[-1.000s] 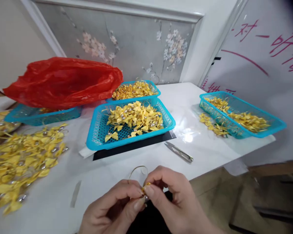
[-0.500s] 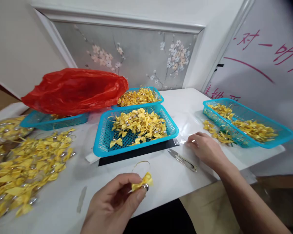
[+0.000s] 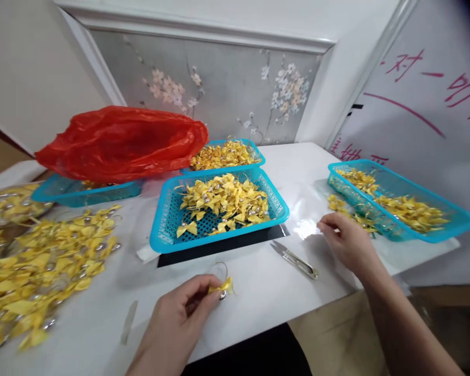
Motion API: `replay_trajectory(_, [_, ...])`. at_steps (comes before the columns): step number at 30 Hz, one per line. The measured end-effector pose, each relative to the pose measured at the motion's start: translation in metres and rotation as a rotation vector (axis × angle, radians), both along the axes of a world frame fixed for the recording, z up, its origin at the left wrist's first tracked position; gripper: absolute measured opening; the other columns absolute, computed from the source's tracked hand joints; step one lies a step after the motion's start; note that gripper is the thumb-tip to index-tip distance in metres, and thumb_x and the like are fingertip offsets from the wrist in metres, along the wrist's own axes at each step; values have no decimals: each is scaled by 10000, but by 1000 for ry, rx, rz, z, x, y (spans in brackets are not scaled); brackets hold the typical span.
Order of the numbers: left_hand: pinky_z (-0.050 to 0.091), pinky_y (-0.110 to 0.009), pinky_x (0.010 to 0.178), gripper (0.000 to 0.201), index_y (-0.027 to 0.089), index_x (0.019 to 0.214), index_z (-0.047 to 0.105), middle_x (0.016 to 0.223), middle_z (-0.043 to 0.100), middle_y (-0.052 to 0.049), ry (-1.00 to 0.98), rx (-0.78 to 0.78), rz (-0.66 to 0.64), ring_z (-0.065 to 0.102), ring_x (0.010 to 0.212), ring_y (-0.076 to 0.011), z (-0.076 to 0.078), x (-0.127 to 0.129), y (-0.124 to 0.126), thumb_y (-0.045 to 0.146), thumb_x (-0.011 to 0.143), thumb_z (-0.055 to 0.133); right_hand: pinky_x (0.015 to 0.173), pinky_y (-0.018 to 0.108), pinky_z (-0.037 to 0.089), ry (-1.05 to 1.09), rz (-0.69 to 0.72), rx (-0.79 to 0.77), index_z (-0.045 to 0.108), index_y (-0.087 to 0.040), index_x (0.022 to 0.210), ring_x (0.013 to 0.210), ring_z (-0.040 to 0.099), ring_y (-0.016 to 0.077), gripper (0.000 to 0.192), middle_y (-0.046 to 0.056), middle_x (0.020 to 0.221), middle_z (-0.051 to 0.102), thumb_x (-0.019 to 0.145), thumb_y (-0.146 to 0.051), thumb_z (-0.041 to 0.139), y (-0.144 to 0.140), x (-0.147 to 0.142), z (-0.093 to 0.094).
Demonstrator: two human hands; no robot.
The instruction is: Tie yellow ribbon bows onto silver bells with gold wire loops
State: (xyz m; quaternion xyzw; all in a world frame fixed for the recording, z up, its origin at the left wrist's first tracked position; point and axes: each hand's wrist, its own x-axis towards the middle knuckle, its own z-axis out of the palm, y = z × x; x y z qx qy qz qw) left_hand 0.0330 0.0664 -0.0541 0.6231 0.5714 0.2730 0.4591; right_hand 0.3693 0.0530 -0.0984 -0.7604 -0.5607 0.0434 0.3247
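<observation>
One bow (image 3: 221, 288) sits pinched in my left hand (image 3: 180, 318) fingertips; my right hand (image 3: 347, 243), loosely curled, touches the loose bows (image 3: 339, 204).

Single head-worn view, looking forward and down across the white table (image 3: 266, 282) toward the floral wall panel (image 3: 219, 99); hands close at the bottom edge.

A white table (image 3: 258, 292) is carrying a blue basket (image 3: 162, 230) of yellow bows at its centre, sitting on a black mat (image 3: 219, 245). Another basket (image 3: 254, 151) is standing behind it toward the far edge. A red plastic bag (image 3: 121, 141) is lying over a basket (image 3: 82, 194) at the far left. Small snips (image 3: 295, 259) are lying near the front edge.
</observation>
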Motion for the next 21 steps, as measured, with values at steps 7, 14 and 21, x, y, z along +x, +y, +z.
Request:
replay_trajectory(7, [492,-208,633,137,251,783,784,770,752,1,-108,9,66,625,707,-184,3,3,-2,369,714,778,839,388,522,-35,49,-56,651,-165,947,919,630,182,174,43,1012,661,947,-332,604,6,-10,-4])
replay_trajectory(14, [522,-155,635,82,255,743,780,752,717,28,-396,-155,149,616,665,-121,17,5,-20,336,738,791,623,310,469,357,30,93,563,-181,789,652,550,152,269,26,757,591,904,-424,587,-6,-15,3])
replay_trajectory(21, [568,-166,632,110,233,742,790,761,763,1,-524,-310,217,685,720,-142,23,9,-36,334,716,822,393,198,267,911,263,121,530,-277,979,453,312,70,213,-35,722,494,891,-452,613,-50,-71,46])
